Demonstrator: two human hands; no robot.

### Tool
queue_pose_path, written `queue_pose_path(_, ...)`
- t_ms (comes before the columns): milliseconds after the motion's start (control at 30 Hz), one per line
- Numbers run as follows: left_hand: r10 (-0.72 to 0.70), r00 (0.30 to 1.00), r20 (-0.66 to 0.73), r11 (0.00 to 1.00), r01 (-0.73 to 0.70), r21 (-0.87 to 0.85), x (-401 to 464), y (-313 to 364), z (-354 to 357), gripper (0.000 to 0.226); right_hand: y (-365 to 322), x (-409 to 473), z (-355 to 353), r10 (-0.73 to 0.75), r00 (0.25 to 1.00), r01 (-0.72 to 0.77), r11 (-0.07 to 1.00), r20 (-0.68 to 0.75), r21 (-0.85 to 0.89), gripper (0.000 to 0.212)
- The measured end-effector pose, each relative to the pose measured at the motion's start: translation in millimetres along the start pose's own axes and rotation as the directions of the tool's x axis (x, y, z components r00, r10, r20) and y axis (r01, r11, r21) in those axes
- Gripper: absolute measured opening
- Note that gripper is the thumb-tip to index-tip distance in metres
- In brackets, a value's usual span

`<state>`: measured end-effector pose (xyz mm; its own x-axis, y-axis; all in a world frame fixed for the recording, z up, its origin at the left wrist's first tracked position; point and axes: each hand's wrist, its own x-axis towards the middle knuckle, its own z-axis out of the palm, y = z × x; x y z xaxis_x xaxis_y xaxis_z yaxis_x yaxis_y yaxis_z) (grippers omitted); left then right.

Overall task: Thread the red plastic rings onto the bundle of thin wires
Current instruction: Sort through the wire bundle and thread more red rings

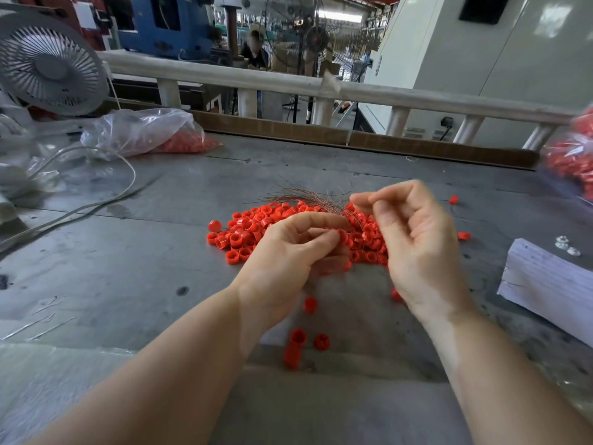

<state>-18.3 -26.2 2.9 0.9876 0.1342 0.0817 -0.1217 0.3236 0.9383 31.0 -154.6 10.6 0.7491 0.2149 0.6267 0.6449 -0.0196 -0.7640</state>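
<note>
A pile of red plastic rings (pixel 247 229) lies on the grey worktable (pixel 128 258) in front of me. Above it, a bundle of thin reddish-brown wires (pixel 308 197) fans out to the upper left. My left hand (pixel 288 252) pinches red rings and the lower end of the wires between thumb and fingertips. My right hand (pixel 414 239) hovers just to the right with its fingers curled, the thumb and forefinger close to the wires; what it pinches is too small to tell. Several loose rings (pixel 298 337) lie near my wrists.
A clear bag with red rings (pixel 154 133) lies at the back left beside a grey fan (pixel 51 64). Another bag of rings (pixel 571 155) sits at the right edge. A white paper stack (pixel 545 277) lies on the right. A white cable (pixel 106 197) crosses the left side. A railing (pixel 288 81) borders the back.
</note>
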Motion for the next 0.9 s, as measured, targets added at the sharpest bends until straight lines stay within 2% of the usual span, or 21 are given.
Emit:
queue_pose_path(67,-0.018,1.000,-0.014,0.998,0.017,-0.059,0.1,1.8,-1.3,0.018,-0.8,1.4,-2.6,-0.016,0.998,0.018,0.999,-0.064,0.027,0.023)
queue_pose_path(167,-0.039,0.999,-0.021,0.990,0.036,-0.135,0.6,3.5,-2.0,0.018,-0.4,2.7,-5.1,-0.060,0.992,0.057,0.998,-0.107,-0.033,0.020)
queue_pose_path(333,-0.078,0.997,-0.013,0.975,0.073,-0.208,1.1,3.4,-3.9,0.027,-0.3,2.2,-6.4,-0.058,0.997,0.055,0.995,-0.041,-0.083,0.021)
queue_pose_path(467,-0.069,0.998,0.003,0.967,0.068,-0.247,1.6,3.2,-4.2,0.024,-3.3,0.5,-3.6,-0.010,1.000,0.010,1.000,0.020,-0.018,0.017)
queue_pose_path(767,-0.030,0.997,0.064,0.961,0.047,-0.273,1.5,4.4,-4.4,0.021,-2.7,-0.6,-4.8,-0.065,0.998,0.067,0.990,0.016,-0.126,0.018)
queue_pose_path(900,-0.034,0.997,0.069,0.955,0.053,-0.293,1.4,4.3,-4.4,0.020,-5.9,-0.8,-6.1,-0.139,0.990,0.134,0.976,-0.019,-0.170,0.017)
